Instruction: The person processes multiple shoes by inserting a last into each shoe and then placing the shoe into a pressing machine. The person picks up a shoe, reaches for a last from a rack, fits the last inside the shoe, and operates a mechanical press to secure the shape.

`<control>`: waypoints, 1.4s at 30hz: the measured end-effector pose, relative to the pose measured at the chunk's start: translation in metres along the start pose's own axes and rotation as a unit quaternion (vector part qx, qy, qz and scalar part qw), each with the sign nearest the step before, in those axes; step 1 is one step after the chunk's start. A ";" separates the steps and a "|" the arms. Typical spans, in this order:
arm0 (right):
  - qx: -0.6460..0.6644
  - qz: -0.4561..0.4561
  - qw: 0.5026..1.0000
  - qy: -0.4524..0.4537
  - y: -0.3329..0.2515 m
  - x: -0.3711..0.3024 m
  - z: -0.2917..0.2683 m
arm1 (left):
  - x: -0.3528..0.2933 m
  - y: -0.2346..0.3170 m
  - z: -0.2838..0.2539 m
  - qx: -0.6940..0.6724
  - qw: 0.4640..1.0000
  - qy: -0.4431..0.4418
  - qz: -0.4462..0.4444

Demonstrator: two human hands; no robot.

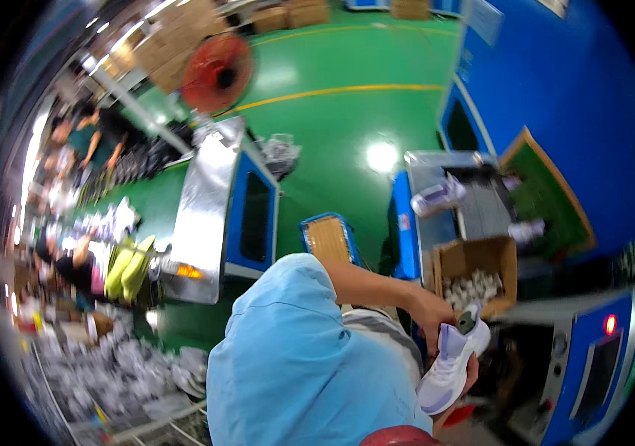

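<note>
A white and pale lilac sneaker (445, 372) is held between my hands at the lower right, its toe pointing down and its opening up. My left hand (432, 315) reaches across from the light blue sleeve, with its fingers closed at the shoe's collar and side. My right hand (470, 375) wraps round the shoe's far side from below and is mostly hidden by it. Something dark green shows inside the shoe's opening. Just beyond my hands stands an open cardboard box (512, 273) with many small whitish pieces in it.
Another lilac sneaker (438, 196) lies on a metal work surface beyond the box, and a further one (527, 230) is right of it. A blue machine (588, 379) with a red light stands at right. A stool (330, 236), a metal-topped table (202, 201) and a red fan (218, 73) lie left and ahead.
</note>
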State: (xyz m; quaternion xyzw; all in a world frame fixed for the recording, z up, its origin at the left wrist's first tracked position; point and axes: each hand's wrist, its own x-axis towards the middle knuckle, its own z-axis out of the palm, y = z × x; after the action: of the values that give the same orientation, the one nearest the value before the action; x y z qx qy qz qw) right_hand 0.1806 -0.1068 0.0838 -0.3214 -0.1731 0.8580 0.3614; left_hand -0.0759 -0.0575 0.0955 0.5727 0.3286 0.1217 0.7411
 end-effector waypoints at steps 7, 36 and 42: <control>0.095 -0.232 0.915 0.317 0.059 -0.064 -0.077 | 0.030 -0.008 0.054 -0.210 0.971 -0.076 -0.080; -0.418 -0.214 0.664 0.582 -0.064 -0.027 -0.136 | 0.233 -0.090 0.090 -0.186 0.982 0.036 -0.020; -0.619 0.059 0.534 0.573 -0.082 0.036 -0.116 | 0.259 -0.153 0.097 -0.488 0.861 0.069 -0.127</control>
State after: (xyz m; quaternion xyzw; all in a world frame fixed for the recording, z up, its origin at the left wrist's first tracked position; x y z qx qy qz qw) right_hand 0.2813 -0.0176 0.0268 -0.8971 -0.3972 0.1886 0.0429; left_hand 0.1505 -0.0359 -0.1245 0.0816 0.3474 0.2105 0.9101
